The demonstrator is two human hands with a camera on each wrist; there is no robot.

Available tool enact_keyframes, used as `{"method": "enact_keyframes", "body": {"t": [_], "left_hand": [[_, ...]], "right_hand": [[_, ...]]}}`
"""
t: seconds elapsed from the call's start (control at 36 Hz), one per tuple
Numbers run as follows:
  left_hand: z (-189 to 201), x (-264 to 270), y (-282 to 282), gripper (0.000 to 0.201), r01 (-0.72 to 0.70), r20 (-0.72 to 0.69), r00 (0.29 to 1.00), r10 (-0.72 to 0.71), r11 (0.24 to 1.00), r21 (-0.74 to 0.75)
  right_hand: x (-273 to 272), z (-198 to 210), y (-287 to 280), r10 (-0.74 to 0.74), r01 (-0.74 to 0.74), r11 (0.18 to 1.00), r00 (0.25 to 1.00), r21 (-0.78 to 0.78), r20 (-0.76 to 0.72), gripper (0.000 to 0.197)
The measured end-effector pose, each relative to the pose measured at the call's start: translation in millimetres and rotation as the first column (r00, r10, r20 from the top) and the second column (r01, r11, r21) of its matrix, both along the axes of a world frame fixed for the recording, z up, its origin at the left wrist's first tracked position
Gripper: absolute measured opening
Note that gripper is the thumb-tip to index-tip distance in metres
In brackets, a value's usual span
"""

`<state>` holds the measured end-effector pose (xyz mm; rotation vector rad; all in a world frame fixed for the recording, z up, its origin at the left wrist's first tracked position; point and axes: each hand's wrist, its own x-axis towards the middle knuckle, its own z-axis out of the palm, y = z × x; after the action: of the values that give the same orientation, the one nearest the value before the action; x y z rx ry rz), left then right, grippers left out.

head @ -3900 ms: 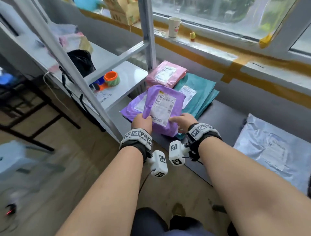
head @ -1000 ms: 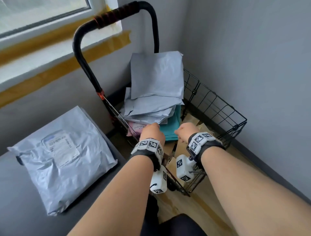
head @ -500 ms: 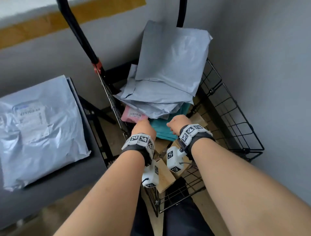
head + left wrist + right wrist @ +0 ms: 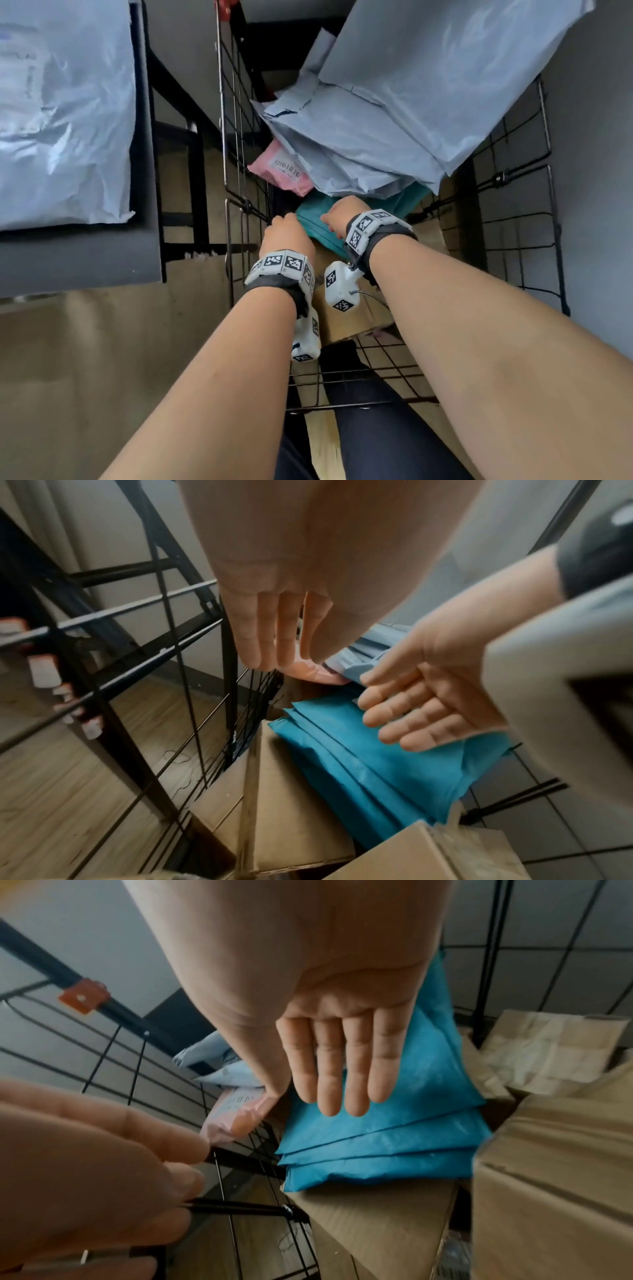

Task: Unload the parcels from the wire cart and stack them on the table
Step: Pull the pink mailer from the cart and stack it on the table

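Both my hands are down inside the black wire cart (image 4: 520, 212). My left hand (image 4: 286, 233) is open with straight fingers (image 4: 270, 642) near the cart's left wall, just short of a pink parcel (image 4: 281, 169) and holding nothing. My right hand (image 4: 342, 214) is open, its straight fingers (image 4: 342, 1074) over the top of several stacked teal parcels (image 4: 383, 1139) (image 4: 377, 772). Grey parcels (image 4: 394, 113) lean over the teal ones at the cart's back. Brown cardboard boxes (image 4: 555, 1177) lie under and beside the teal stack.
A large grey parcel (image 4: 58, 109) lies on the dark table (image 4: 85, 260) to the left of the cart. The table's black legs (image 4: 198, 192) stand close against the cart's left wire wall (image 4: 236, 137). A grey wall (image 4: 596, 171) closes the right side; wooden floor (image 4: 102, 377) lies below.
I have left the table and the purple parcel and bent over the cart. Over the last second both hands went deeper into it, down to the teal and pink parcels.
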<state>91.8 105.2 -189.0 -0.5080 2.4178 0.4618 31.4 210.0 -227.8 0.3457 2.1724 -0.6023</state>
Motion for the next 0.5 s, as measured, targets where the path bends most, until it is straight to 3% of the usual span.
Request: {"method": "enact_keyframes", "body": {"t": [0.06,0.17,0.31,0.5], "left_hand": [[-11,4,0,0.032,0.009,-0.002,1.0,-0.009,1.0,-0.01],[-29,6,-1,0.042,0.01,-0.011,1.0,-0.01,1.0,-0.006],[-43,1,-4,0.038,0.022,0.006,1.0,-0.022,0.998,-0.061],[-49,-1,-11,0.039,-0.037,0.024,0.999,0.039,0.998,-0.053]], "right_hand": [[-6,-14,-5,0.074,-0.073,0.997,0.997,-0.028,0.009,0.014],[-19,-36,-19,0.086,-0.085,0.992,0.996,-0.091,0.004,0.037],[-36,-54,-33,-0.072,0.071,0.981,0.997,-0.18,0.001,0.055],[-55,-71,-43,-0.2,0.199,0.962,0.98,-0.187,0.014,0.057]]}}
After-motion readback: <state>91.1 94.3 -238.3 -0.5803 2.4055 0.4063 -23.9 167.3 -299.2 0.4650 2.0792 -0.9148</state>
